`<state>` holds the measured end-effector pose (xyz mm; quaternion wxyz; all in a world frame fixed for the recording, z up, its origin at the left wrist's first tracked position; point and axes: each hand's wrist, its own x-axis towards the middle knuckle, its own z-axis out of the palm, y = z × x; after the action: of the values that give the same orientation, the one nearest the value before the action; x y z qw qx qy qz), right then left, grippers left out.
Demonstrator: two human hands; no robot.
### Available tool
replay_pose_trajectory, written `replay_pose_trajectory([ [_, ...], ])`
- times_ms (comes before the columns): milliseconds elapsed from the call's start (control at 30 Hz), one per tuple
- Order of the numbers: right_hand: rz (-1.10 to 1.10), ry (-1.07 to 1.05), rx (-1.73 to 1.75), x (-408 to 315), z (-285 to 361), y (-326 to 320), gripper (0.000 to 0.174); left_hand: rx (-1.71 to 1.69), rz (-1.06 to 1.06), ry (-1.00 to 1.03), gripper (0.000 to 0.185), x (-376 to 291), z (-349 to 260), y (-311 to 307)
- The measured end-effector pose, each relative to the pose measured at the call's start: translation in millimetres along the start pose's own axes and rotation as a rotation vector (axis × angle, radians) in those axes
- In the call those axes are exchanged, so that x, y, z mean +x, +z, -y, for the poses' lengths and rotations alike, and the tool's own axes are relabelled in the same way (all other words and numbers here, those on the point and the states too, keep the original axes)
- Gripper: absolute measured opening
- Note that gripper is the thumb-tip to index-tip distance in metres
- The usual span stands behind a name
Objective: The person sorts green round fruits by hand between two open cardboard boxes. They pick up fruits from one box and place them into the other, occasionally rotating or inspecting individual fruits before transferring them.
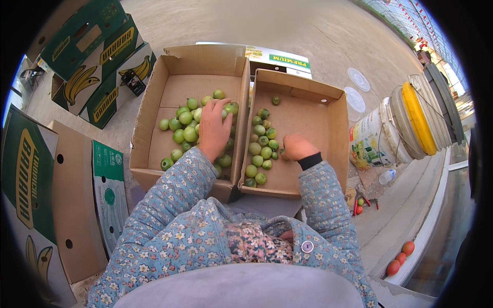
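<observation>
Two open cardboard boxes stand side by side before me. The left box (192, 82) holds many green tomatoes (190, 134), and my left hand (214, 129) rests over them with its fingers spread. In the right box (308, 111), smaller green tomatoes (265, 152) lie along the left side. My right hand (298, 148) is inside this box, just right of those tomatoes, with its fingers curled. A small green thing shows at its fingertips, but whether it is gripped is unclear.
Banana cartons (111, 73) are stacked at the upper left, with a phone (133, 82) on them. More cartons (77, 192) stand at the left. Stacked buckets (389, 131) lie at the right, near a plastic bottle (387, 176). Red tomatoes (401, 258) sit on a ledge at the lower right.
</observation>
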<state>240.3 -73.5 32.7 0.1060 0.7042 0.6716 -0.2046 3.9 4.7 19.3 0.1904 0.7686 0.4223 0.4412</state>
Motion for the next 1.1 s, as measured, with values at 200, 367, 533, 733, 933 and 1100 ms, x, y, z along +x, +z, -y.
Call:
replay_pose_trajectory([
  [200,-0.106,-0.028,0.116,15,0,-15,0.032,-0.103,0.057,0.197,0.040,-1,-8,-1],
  [367,-0.399,-0.261,0.854,6,32,-28,0.039,-0.121,0.241,0.355,0.062,-3,-26,-5],
  [533,-0.436,-0.374,0.975,14,44,-21,0.035,-0.155,0.203,0.196,0.059,-4,-17,-1],
  [733,-0.459,-0.177,0.267,35,18,7,0.042,0.095,-0.131,-0.151,0.073,-5,11,13],
  [933,-0.426,-0.250,0.332,63,15,29,0.048,0.150,-0.089,-0.011,0.062,-10,20,20],
  [1100,-0.451,-0.215,0.374,77,15,31,0.036,0.058,0.010,-0.063,0.049,-11,18,21],
])
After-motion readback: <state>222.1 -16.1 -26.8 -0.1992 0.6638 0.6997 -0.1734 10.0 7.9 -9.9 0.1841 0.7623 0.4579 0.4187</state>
